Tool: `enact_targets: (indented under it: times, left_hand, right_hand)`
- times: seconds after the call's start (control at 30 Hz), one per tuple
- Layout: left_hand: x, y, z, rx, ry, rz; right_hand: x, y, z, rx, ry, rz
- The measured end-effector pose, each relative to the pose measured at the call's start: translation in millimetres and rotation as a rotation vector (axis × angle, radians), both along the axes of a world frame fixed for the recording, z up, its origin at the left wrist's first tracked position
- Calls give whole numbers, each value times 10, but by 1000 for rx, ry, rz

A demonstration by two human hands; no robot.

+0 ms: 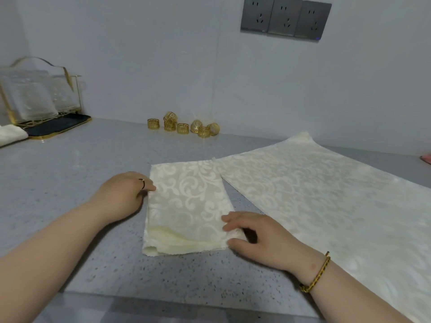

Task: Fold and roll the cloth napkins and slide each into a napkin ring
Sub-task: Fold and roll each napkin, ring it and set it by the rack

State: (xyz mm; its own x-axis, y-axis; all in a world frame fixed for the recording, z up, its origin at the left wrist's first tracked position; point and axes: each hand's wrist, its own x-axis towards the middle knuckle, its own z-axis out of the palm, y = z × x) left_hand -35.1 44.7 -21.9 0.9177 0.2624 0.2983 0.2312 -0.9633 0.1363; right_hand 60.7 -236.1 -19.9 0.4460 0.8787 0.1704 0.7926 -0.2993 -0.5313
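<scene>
At the far left a white cloth (10,135) lies beside a gold wire rack (35,96) of glass dishes, which stands on a black tray (60,127) against the wall. On the grey counter (81,164) the left hand (123,194), a ring on one finger, has its fingers curled against the left edge of the folded napkin (186,206). Its thumb is hidden, so I cannot tell whether it pinches the cloth.

The folded napkin lies in the middle, near the front edge. Behind it, well apart by the wall, sits a cluster of gold napkin rings (184,125).

The right hand (261,236), a bracelet (317,273) at its wrist, pinches the napkin's near right corner, with fingers on top and thumb at the lower edge. Just beside it a flat napkin (326,194) spreads to the right, below grey wall sockets (285,17).
</scene>
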Motion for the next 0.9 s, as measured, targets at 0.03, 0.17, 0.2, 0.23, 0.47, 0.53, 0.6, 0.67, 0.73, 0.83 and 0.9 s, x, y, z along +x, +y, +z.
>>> enact_targets:
  times: [0.03,0.17,0.2,0.23,0.47,0.53,0.6,0.67,0.73,0.83,0.9]
  left_hand:
    - [-82,-42,-3,-28,-16,-48]
    - [-465,-438,-27,-213,-29,-259]
    - [-548,-523,-38,-241,-47,-316]
    - [-618,-578,-63,-246,-23,-313]
    - [-670,-665,-158,72,-155,-285]
    - [-642,-679,-135,78,-172,-328]
    - [-624,-690,-125,114,-182,-350]
    - [-614,-657,-161,158,-215,-367]
    - [-634,-630,-198,184,-279,-367]
    - [-688,-656,-217,134,-279,-369]
    - [-742,-696,-222,68,-264,-371]
  right_hand:
    - [-5,-6,-3,-4,3,3]
    - [-28,-4,-9,-29,-27,16]
    - [-33,-2,-7,-34,-36,18]
    - [-39,-3,-5,-39,-48,21]
    - [-35,-6,28,-77,-173,36]
    - [-33,-12,33,-96,-205,37]
    - [-50,-28,26,-96,-223,32]
    - [-62,-49,7,-88,-219,27]
    - [-106,-63,12,-97,-215,23]
    - [-173,-87,22,-98,-217,20]
    - [-216,-121,38,-84,-216,6]
